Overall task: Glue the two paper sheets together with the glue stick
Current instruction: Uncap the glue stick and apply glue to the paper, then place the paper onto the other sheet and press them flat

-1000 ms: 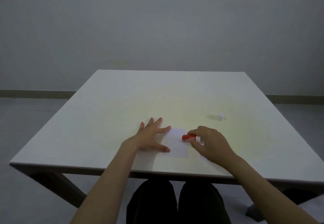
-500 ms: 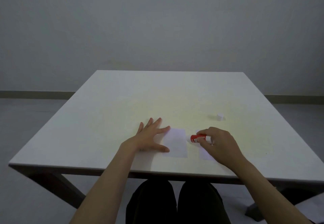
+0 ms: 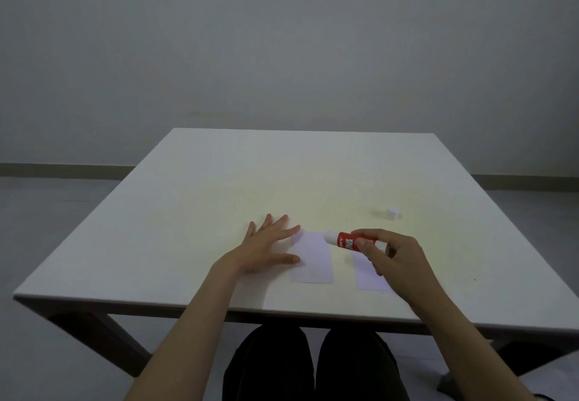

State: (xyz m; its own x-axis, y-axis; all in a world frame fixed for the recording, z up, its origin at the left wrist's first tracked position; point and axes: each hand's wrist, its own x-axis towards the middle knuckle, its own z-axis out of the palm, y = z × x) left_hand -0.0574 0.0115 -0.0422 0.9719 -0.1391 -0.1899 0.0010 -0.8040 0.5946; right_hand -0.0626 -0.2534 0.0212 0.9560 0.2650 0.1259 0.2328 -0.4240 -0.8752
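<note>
I note the right hand [image 3: 396,255], gripping the glue stick [image 3: 351,240], has left the sheet [image 3: 311,258]; left hand [image 3: 266,248] flat; glue apparently applied

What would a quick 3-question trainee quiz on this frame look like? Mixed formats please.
1. True or false: the right hand holds the glue stick.
2. The left hand lies: A) flat, fingers on the left paper sheet; B) on the small white cap; C) off the table.
3. Fill in: the right paper sheet lies apart from the other, partly hidden by the ____ hand.

Key: 1 true; 2 A; 3 right.
</note>
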